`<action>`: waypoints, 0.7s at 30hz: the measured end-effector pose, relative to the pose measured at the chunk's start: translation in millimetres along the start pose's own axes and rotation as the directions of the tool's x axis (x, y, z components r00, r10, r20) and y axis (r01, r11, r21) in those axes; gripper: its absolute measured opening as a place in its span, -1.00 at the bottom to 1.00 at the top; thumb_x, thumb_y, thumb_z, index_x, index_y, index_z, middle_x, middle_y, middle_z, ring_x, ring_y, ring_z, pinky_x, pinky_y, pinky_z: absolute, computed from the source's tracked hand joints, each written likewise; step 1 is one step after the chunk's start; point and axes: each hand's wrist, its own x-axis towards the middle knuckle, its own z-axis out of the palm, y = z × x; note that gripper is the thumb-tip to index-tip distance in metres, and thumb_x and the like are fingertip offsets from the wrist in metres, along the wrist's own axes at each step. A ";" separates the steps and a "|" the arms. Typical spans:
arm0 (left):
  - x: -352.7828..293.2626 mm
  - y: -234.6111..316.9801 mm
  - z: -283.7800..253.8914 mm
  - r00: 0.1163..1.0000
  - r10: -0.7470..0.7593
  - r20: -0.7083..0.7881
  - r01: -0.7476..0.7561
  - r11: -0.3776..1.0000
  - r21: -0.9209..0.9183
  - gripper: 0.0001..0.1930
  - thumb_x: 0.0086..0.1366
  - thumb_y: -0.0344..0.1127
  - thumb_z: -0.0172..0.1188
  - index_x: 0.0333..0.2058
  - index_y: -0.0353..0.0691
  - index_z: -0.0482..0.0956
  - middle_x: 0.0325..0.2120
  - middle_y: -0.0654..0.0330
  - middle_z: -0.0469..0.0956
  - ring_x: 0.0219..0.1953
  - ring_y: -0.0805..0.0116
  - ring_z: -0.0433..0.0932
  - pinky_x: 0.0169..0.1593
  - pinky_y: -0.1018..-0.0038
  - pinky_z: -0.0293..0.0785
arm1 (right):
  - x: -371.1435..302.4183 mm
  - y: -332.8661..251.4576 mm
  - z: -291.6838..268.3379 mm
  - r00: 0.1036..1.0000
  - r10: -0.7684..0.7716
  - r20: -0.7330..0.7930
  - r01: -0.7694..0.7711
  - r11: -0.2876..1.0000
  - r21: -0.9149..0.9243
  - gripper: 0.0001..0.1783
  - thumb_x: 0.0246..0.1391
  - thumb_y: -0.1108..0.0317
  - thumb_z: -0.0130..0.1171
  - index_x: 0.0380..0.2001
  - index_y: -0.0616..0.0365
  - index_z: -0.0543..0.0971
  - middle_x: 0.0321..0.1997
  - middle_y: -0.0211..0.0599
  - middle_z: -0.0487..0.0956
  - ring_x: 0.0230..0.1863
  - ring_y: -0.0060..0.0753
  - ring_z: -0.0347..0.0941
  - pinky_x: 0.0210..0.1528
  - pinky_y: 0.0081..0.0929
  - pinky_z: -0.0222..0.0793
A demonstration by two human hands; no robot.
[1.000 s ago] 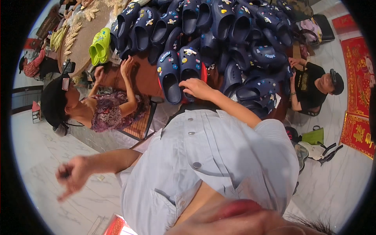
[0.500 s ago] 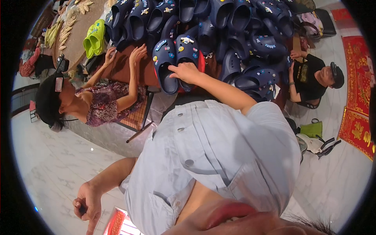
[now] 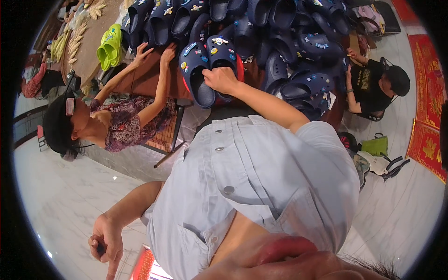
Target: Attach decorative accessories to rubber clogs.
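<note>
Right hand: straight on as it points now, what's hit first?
Likely the navy clog just left of the right hand; the fingers overlap its opening in view, so depth and contact are unclear.

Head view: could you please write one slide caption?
Right hand on a pair of navy clogs before a heap of similar clogs; left hand holding a small dark object.

Light letters on blue charm [image 3: 190, 49], front navy clog [image 3: 193, 65]. Similar lettered charm [image 3: 322, 45] on sideways clog [image 3: 310, 43], right. Small yellow print on co-worker's black shirt [image 3: 374, 91], illegible. Large gold character on lower red banner [image 3: 427, 150], far right. Pale label [image 3: 70, 106] by other co-worker's black cap [image 3: 57, 122], unreadable.
</note>
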 end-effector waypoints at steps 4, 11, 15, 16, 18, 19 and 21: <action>-21.4 7.2 11.3 0.983 -0.032 0.180 0.039 0.998 -0.038 -0.39 0.38 -0.26 -0.01 0.36 -0.04 0.02 -0.59 0.35 0.34 -0.60 0.62 0.27 -0.55 0.64 0.24 | 0.0 1.6 -21.8 0.992 0.038 -0.120 -0.033 0.999 0.043 -0.88 -0.05 0.26 0.14 -0.46 0.04 0.51 -0.67 -0.12 0.51 -0.57 -0.03 0.51 -0.51 -0.09 0.40; -62.6 6.3 24.1 0.959 -0.245 0.146 0.225 0.964 0.141 -0.54 0.08 -0.41 0.00 0.03 -0.14 0.41 -0.71 0.25 0.34 -0.74 0.43 0.29 -0.66 0.56 0.15 | -17.5 14.2 -63.5 0.964 -0.009 -0.265 0.010 1.000 0.004 -0.89 -0.11 0.28 0.16 -0.51 0.03 0.51 -0.69 -0.17 0.50 -0.61 -0.11 0.50 -0.52 -0.18 0.40; -122.1 9.3 19.6 0.861 -0.205 0.465 0.029 0.933 0.358 -0.73 0.21 -0.30 0.06 -0.22 -0.40 0.44 -0.64 0.14 0.44 -0.69 0.41 0.39 -0.65 0.52 0.31 | -32.7 29.0 -83.0 0.951 0.010 -0.310 -0.033 0.997 -0.072 -0.90 -0.14 0.30 0.19 -0.57 0.02 0.49 -0.71 -0.22 0.49 -0.63 -0.17 0.50 -0.56 -0.22 0.39; -142.7 16.6 20.4 0.710 -0.113 0.695 -0.318 0.829 0.460 -0.69 0.27 -0.21 0.06 -0.24 -0.43 0.43 -0.61 0.12 0.46 -0.65 0.39 0.43 -0.62 0.50 0.38 | -35.7 32.2 -88.8 0.949 0.019 -0.315 -0.050 0.995 -0.089 -0.89 -0.14 0.30 0.19 -0.58 0.02 0.48 -0.71 -0.22 0.48 -0.62 -0.18 0.49 -0.56 -0.22 0.39; -203.2 46.2 32.8 0.597 -0.351 0.721 0.237 0.936 0.259 -0.71 0.33 -0.25 0.05 -0.23 -0.44 0.44 -0.44 0.10 0.56 -0.42 0.32 0.54 -0.39 0.55 0.52 | -46.3 45.9 -94.9 0.941 0.032 -0.336 -0.088 0.984 -0.153 -0.87 -0.14 0.30 0.20 -0.60 0.03 0.47 -0.71 -0.22 0.46 -0.63 -0.17 0.48 -0.56 -0.21 0.39; -232.1 51.4 15.8 0.372 -0.642 0.670 0.626 0.707 0.329 -0.80 0.28 -0.38 0.08 -0.18 -0.38 0.49 -0.36 0.12 0.58 -0.39 0.34 0.55 -0.35 0.58 0.52 | -49.1 50.1 -98.8 0.935 0.039 -0.352 -0.097 0.984 -0.148 -0.87 -0.14 0.30 0.20 -0.61 0.03 0.46 -0.72 -0.22 0.45 -0.64 -0.15 0.47 -0.57 -0.21 0.38; -273.4 76.4 18.2 0.050 -0.681 0.731 0.525 0.640 0.561 -0.78 0.22 -0.51 0.05 -0.18 -0.25 0.60 -0.39 0.20 0.61 -0.41 0.42 0.55 -0.30 0.49 0.51 | -53.8 59.0 -103.2 0.919 0.077 -0.386 -0.152 0.974 -0.168 -0.87 -0.14 0.30 0.20 -0.61 0.03 0.46 -0.73 -0.22 0.44 -0.64 -0.15 0.47 -0.58 -0.20 0.37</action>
